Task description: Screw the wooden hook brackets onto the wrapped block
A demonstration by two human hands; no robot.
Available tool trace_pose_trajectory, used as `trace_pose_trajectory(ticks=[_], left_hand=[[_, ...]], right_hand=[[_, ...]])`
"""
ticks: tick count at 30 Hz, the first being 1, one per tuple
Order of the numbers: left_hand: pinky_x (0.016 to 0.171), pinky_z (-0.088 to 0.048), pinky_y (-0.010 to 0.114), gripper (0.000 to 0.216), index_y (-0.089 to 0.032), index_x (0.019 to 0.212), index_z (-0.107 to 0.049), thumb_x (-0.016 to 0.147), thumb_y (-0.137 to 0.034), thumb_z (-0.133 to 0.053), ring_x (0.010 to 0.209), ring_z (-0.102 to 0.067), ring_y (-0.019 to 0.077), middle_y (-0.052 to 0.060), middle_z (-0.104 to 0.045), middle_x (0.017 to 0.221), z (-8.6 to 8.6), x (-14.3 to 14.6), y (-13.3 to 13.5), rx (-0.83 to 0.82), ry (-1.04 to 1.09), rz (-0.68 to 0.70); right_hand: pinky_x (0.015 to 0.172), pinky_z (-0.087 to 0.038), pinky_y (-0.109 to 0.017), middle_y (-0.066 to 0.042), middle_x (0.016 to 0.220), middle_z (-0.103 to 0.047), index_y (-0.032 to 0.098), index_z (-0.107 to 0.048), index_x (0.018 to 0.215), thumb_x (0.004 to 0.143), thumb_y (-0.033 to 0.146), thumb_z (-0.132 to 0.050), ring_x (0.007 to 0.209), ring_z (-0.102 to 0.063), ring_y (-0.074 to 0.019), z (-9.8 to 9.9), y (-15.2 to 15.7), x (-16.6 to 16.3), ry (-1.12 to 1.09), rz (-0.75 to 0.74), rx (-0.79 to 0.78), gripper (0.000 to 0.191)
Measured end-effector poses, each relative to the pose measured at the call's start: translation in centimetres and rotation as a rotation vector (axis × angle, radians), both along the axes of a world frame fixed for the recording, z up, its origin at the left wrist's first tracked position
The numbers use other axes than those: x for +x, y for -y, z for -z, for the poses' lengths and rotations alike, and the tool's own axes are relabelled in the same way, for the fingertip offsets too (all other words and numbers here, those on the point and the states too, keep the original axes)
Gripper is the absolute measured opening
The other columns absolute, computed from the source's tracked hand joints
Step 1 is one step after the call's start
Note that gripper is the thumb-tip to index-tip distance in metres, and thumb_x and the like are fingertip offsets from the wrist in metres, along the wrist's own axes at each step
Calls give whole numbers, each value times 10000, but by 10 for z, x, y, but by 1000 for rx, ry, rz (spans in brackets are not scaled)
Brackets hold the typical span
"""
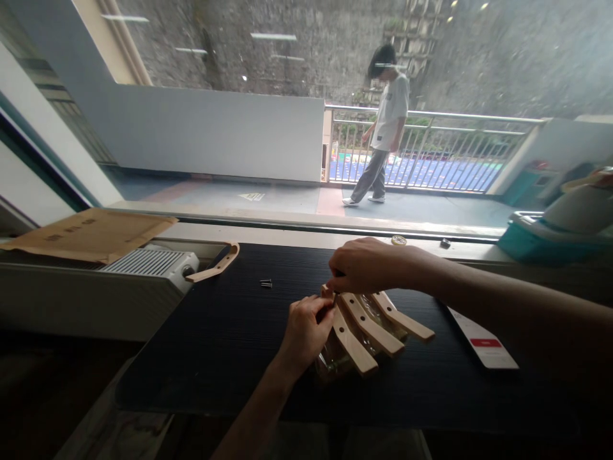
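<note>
Bent light-wood pieces with dark round holes lie side by side on a crinkled clear plastic bag (330, 363) on the dark table. My left hand (304, 329) is closed at the upper end of the nearest wooden piece (352, 345), thumb and fingers pinching there. Just above that end, my right hand (364, 265) is pinched with its fingertips pointing down; whatever sits between them is too small and dark to name. Beside it are the middle wooden piece (376, 329) and the far wooden piece (412, 324). A few loose screws (266, 283) lie left of my hands.
Another bent wooden piece (218, 265) rests at the table's left edge, against a white radiator (148, 263) with cardboard (90, 233) on top. A white-and-red card (486, 343) lies at right. Beyond the window, a person (390, 115) walks. A teal container (522, 239) stands right.
</note>
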State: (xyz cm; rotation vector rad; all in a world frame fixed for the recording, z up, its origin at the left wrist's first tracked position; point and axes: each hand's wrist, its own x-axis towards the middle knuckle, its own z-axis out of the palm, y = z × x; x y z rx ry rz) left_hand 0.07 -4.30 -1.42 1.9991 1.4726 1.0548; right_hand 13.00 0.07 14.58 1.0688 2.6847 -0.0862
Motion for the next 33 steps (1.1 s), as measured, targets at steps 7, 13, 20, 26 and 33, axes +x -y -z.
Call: trace_pose_trajectory(ticks=[7, 13, 20, 26, 33], left_hand=[[768, -501, 251, 242, -185, 1003, -653, 829, -231, -491, 879, -649, 177, 40, -700, 984, -1, -5, 1, -149, 250, 60], [779, -507, 270, 227, -176, 967, -656, 812, -244, -505, 889, -642, 186, 51, -690, 966, -4, -8, 4, -177, 270, 25], [975, -424, 323, 769, -216, 1352, -328, 663, -134, -657, 1210, -471, 215, 104, -426, 1379, -9, -34, -3, -343, 329, 204], [977, -426, 331, 723, -208, 1346, -340, 694, -138, -646, 1204, -481, 209, 109, -459, 1351, -8, -29, -3, -459, 331, 356], [955, -405, 391, 316, -172, 1025, -590, 710, -179, -599, 1059, -527, 221, 75, -569, 1086, 1, -20, 17, 74, -35, -121]], right_hand=[[510, -287, -250, -14, 671, -621, 170, -642, 713, 788, 357, -497, 539, -451, -91, -7, 3, 3, -57, -20, -6, 249], [523, -292, -256, 10, 656, -619, 192, -642, 718, 771, 332, -524, 550, -456, -92, -16, 6, 11, -73, -10, 2, 191], [504, -286, -241, 9, 683, -625, 217, -659, 846, 792, 366, -506, 536, -470, -84, -17, 9, 48, -208, 95, -61, 221], [512, -295, -232, 6, 721, -636, 216, -657, 847, 821, 321, -468, 564, -484, -83, -4, 15, 53, -265, 23, -102, 218], [523, -292, -228, 6, 710, -640, 221, -660, 845, 811, 317, -479, 587, -485, -92, 4, 14, 38, -275, -48, -44, 208]])
